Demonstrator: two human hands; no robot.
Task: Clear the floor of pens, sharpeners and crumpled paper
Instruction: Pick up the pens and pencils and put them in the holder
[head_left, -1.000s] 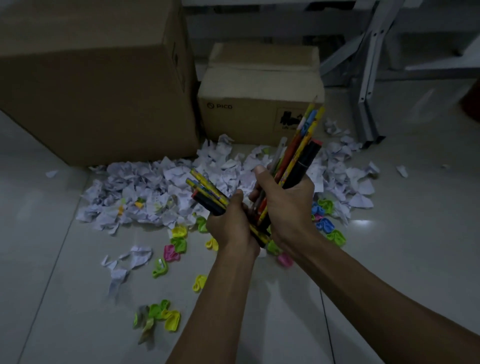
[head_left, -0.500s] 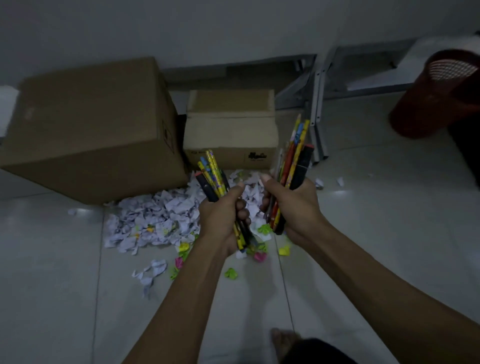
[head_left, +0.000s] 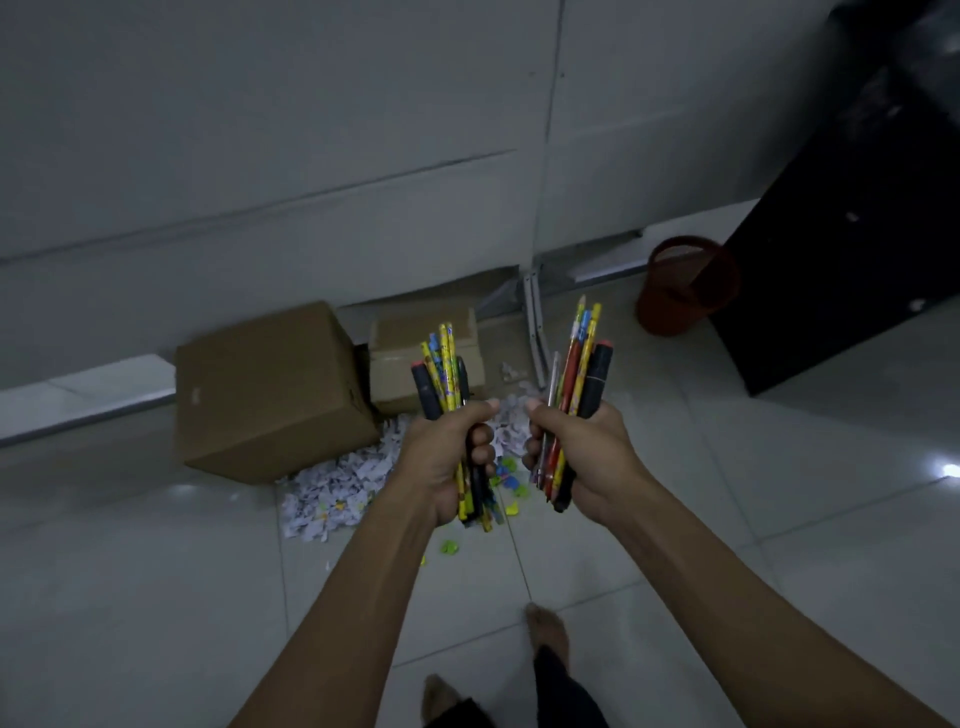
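Note:
My left hand (head_left: 448, 457) grips an upright bundle of pens and pencils (head_left: 441, 369), mostly yellow with a black marker. My right hand (head_left: 576, 457) grips a second bundle of pens (head_left: 579, 358), with red, yellow and blue shafts and a thick black marker. Both bundles are held high above the floor. Below them lies a heap of crumpled white paper (head_left: 337, 488) on the tiles. Several small coloured sharpeners (head_left: 511, 491) are scattered beside the heap, partly hidden by my hands.
A large cardboard box (head_left: 265, 395) and a smaller one (head_left: 410, 353) stand against the wall behind the paper. A red mesh bin (head_left: 680, 286) sits at the right by a dark cabinet (head_left: 852, 249). My bare feet (head_left: 545, 629) stand on the tiled floor.
I have risen from a crouch, so the floor, boxes and paper now look farther away. Both hands keep their bundles and have moved slightly apart. The red bin has come fully into view.

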